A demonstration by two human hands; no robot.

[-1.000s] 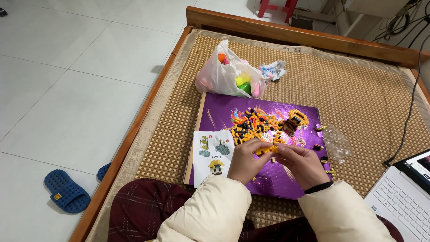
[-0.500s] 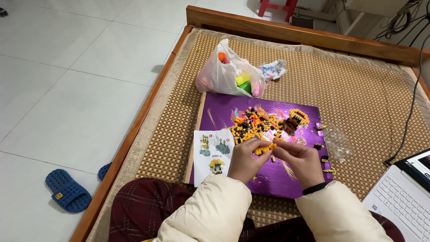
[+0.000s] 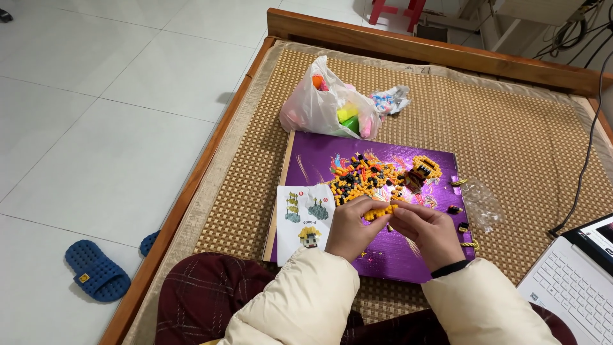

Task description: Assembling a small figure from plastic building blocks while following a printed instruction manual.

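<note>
Both hands, my left hand (image 3: 350, 227) and right hand (image 3: 429, 231), pinch together on a small yellow brick piece (image 3: 379, 211) above the purple board (image 3: 396, 252); loose bricks (image 3: 364, 179) lie just beyond on the board, an instruction sheet (image 3: 304, 217) at its left edge

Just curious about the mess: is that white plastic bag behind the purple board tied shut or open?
Open. The white plastic bag gapes at its top, with orange, yellow, green and pink pieces showing through the mouth; no knot is visible.
</note>
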